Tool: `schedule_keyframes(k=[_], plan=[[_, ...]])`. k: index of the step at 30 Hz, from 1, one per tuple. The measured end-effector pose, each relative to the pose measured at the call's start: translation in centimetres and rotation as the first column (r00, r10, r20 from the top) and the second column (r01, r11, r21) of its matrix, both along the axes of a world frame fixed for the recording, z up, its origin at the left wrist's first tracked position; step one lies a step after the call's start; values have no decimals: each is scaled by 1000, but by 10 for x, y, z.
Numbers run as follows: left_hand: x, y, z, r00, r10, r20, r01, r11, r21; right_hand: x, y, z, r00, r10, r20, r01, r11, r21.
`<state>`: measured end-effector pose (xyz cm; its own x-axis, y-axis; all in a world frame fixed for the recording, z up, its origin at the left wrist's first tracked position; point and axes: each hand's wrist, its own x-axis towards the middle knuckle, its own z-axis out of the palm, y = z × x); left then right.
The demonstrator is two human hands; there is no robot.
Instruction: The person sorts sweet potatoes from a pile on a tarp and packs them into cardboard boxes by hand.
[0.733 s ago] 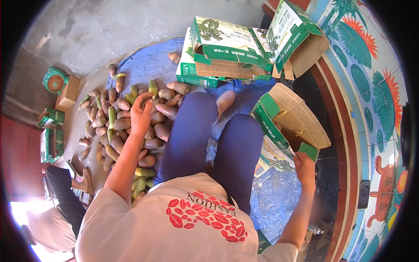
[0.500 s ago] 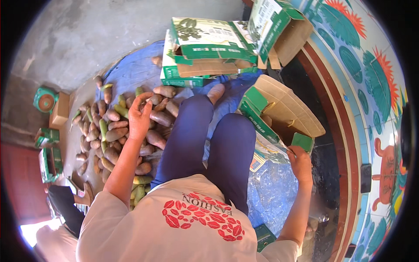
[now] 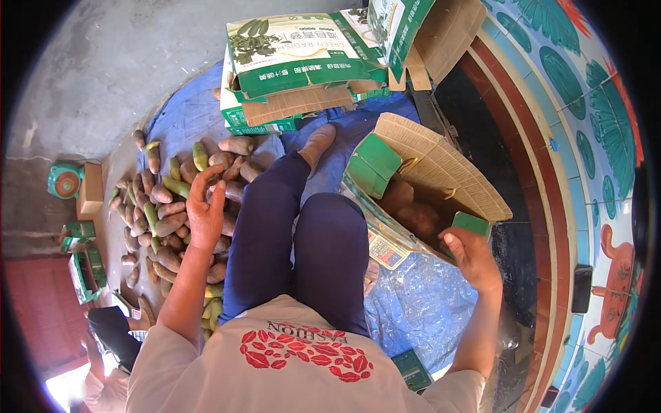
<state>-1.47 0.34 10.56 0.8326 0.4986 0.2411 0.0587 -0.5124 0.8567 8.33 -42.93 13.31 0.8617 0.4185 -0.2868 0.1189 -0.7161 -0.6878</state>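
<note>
Left hand [image 3: 205, 215] over vegetable pile [image 3: 165, 213], right hand [image 3: 471, 256] apparently gripping open carton [image 3: 441, 172]

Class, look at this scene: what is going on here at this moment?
A seated person reaches the left hand over a pile of brown and green root vegetables on a blue tarp. The right hand rests on the green flap of an open cardboard box that already holds a few. More printed boxes are stacked ahead.

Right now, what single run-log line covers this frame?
left hand: open, fingers spread over root pile | right hand: gripping green flap of open carton | seated on blue tarp
</note>
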Motion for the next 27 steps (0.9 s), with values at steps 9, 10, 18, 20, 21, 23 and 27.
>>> schedule_keyframes(k=[9,10,18,20,21,23,27], plan=[[-9,-4,-2,999,-21,36,7,940,340,105,60,-61,856,515,52,-470,815,-340],[-13,-1,-3,1000,-2,20,-5,934,356,110,69,-74,844,536,4,-495,782,-378],[-47,28,-20,989,137,-57,-124,974,192,105,81,-140,813,575,-91,-532,670,-518],[-51,35,-29,989,139,-54,-129,979,158,99,78,-124,823,563,-80,-518,684,-515],[-52,36,-33,988,143,-53,-135,983,128,96,72,-115,858,512,-45,-458,721,-520],[-50,33,-29,989,130,-65,-119,981,151,92,60,-96,889,457,-15,-396,752,-527],[-47,35,-34,993,108,-57,-98,983,156,85,35,-80,950,250,188,-104,819,-564]])
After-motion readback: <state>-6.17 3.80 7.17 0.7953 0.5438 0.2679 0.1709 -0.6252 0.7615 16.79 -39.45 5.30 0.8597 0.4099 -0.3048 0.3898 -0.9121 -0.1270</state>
